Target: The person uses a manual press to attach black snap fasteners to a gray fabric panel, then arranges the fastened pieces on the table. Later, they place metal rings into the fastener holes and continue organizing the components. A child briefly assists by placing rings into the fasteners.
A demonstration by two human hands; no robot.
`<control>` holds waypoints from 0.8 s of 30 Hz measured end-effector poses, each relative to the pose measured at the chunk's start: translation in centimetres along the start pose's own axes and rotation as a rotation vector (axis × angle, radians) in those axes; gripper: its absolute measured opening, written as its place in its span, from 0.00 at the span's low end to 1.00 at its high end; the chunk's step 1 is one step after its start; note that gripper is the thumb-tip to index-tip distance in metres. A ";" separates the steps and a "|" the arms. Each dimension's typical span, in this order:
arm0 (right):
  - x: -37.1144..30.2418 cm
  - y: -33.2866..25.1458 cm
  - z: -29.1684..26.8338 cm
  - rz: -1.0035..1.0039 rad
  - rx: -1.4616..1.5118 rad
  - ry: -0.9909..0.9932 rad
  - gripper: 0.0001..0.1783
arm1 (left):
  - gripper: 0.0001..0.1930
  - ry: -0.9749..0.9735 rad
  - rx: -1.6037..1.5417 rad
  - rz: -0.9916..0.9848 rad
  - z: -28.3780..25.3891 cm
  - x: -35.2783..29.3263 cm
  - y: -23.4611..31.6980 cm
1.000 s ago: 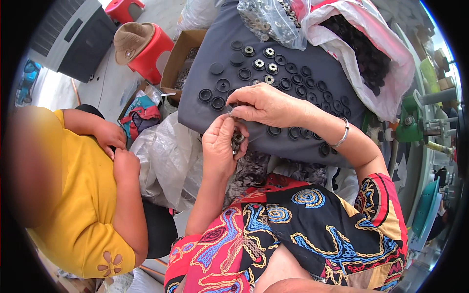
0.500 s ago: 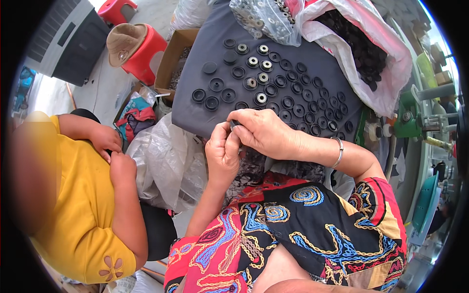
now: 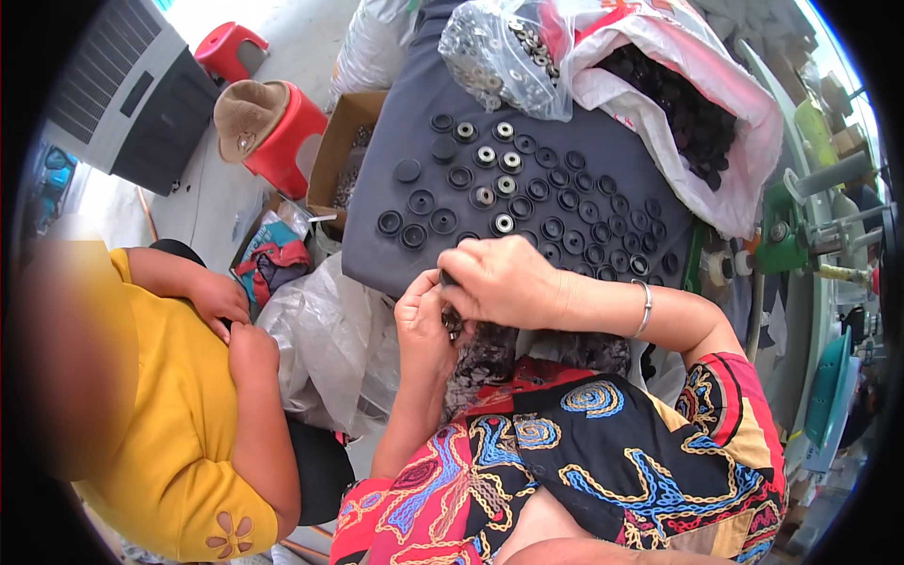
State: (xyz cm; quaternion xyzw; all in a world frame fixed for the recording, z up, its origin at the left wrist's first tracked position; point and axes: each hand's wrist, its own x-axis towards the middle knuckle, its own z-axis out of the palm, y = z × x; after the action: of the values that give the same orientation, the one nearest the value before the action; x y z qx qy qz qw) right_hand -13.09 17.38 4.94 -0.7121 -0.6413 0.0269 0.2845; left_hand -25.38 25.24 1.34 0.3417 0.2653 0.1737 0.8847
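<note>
My left hand (image 3: 424, 325) and my right hand (image 3: 504, 281) meet at the near edge of the table. Pinched between their fingertips is a small black plastic wheel (image 3: 446, 279), mostly hidden by the fingers. Something shiny and metallic (image 3: 453, 322) shows in the curl of my left hand; its kind is unclear. Beyond the hands, many black plastic wheels (image 3: 554, 228) lie spread over the grey cloth. Several have silver ring bearings (image 3: 504, 224) set in their middles.
A clear bag of metal parts (image 3: 508, 61) and a white sack (image 3: 753, 141) of black pieces stand at the back. Left are a cardboard box (image 3: 330, 179), a red stool (image 3: 287, 141) with a hat, and a seated person in yellow (image 3: 179, 377). Green machinery (image 3: 783, 226) stands right.
The view has shifted slightly, so the table sits lower in the picture. My right fingers have curled further over the wheel, and a metallic glint now shows in my left hand.
</note>
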 end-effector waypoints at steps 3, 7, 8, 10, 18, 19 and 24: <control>1.6 0.1 -0.6 -0.080 -0.112 0.014 0.12 | 0.08 -0.010 -0.025 -0.018 -0.6 0.4 0.4; 8.7 5.8 -2.1 -0.112 -0.215 0.213 0.12 | 0.07 -0.012 -0.076 -0.026 -0.6 0.2 0.7; 10.6 8.0 -2.0 -0.157 -0.281 0.229 0.13 | 0.06 -0.004 -0.079 -0.026 -0.6 0.2 0.6; 13.5 10.7 -0.9 -0.061 -0.346 0.042 0.14 | 0.06 0.011 -0.074 -0.013 -0.9 0.3 0.4; 14.8 12.6 -0.1 0.061 -0.421 -0.162 0.18 | 0.06 0.029 -0.072 0.013 -1.6 0.4 0.5; 14.2 12.3 -0.7 0.043 -0.377 -0.131 0.18 | 0.06 0.025 -0.069 0.021 -1.6 0.3 0.5; 10.4 11.3 -2.5 -0.024 -0.380 -0.224 0.17 | 0.06 -0.020 -0.063 -0.002 -1.0 0.5 -0.2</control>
State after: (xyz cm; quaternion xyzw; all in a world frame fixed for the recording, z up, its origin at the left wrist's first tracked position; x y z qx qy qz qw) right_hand -0.07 25.98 5.42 -0.7378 -0.6708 -0.0191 0.0726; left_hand -25.52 25.84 0.34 0.3150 0.2511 0.1777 0.8978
